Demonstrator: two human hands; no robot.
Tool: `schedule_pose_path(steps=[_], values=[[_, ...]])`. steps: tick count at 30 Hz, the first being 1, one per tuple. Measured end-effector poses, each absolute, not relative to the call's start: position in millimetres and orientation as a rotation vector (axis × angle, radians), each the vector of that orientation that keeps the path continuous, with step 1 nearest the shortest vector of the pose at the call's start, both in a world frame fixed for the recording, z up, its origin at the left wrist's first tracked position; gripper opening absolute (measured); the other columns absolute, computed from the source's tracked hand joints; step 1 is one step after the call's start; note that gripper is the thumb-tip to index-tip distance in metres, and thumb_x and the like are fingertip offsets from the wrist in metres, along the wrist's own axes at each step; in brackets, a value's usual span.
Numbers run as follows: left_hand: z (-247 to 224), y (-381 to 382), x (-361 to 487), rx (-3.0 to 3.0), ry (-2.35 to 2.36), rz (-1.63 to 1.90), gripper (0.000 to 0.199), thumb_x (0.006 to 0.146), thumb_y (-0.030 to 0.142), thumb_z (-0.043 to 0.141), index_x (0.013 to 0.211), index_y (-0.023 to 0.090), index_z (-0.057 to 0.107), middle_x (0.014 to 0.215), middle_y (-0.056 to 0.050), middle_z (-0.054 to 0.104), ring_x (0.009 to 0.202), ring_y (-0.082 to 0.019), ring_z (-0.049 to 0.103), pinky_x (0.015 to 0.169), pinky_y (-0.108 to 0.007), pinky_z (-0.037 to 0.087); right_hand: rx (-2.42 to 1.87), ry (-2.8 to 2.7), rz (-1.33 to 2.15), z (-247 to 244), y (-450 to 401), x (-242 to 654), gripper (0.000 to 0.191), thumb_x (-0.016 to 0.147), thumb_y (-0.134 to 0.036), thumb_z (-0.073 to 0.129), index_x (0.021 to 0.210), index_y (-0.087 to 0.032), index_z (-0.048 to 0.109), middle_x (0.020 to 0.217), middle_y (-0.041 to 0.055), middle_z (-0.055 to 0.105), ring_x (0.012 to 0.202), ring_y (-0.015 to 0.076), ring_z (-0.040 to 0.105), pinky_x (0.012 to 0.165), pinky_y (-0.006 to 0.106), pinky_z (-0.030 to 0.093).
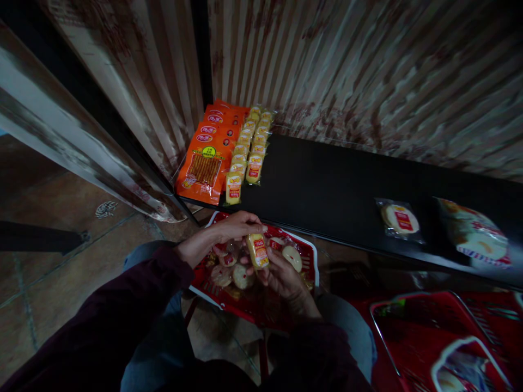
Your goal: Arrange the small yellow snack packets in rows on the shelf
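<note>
Between my two hands is a small yellow wrapped snack cake (258, 251) with a red and orange label, held over a red basket (314, 261) with a white rim. My left hand (239, 226) pinches its upper end with the fingertips. My right hand (284, 275) grips its lower end from the right. Inside the basket lie several round wrapped cakes (243, 276), partly covered by my hands. Just beyond, on the black shelf (318, 179), matching yellow snack cakes (254, 166) stand in two rows, beside overlapping orange snack packets (203, 169).
Farther right on the shelf lie a round wrapped cake (400, 219) and a larger plastic bag of food (476, 231). Red baskets (412, 332) stand at the lower right. A black shelf post (202, 54) rises at the back, before a striped curtain (327, 71).
</note>
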State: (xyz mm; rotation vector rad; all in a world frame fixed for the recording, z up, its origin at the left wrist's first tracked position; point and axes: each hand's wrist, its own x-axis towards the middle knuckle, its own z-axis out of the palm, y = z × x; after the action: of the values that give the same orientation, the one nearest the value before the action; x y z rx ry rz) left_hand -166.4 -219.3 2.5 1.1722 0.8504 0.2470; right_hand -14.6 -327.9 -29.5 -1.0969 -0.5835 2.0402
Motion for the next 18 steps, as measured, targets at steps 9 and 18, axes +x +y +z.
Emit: schedule_pose_path(steps=[9,18], values=[[13.8,-216.5,-162.1,1.155,0.851,0.368,0.032,0.075,0.045,0.067,0.078,0.015,0.056,0.057,0.008,0.052,0.042,-0.002,0.039,0.040,-0.015,0.030,-1.080,-0.526,1.979,-37.6,-331.8,-6.1,0.042,0.070,-0.050,0.069,0.098,-0.020,0.061,0.087,0.0077,0.072,0.065,0.0134,0.064,0.058,0.023,0.050],[16.0,-216.3,-161.0,1.183,0.786,0.455,0.041,0.068,0.053,0.070,0.075,0.015,0.057,0.054,0.009,0.046,0.042,-0.002,0.034,0.040,-0.016,0.024,-0.872,-0.273,2.116,-35.4,-334.1,-4.6,0.039,0.081,-0.053,0.062,0.091,-0.015,0.067,0.080,0.0078,0.072,0.060,0.0117,0.061,0.050,0.020,0.047]])
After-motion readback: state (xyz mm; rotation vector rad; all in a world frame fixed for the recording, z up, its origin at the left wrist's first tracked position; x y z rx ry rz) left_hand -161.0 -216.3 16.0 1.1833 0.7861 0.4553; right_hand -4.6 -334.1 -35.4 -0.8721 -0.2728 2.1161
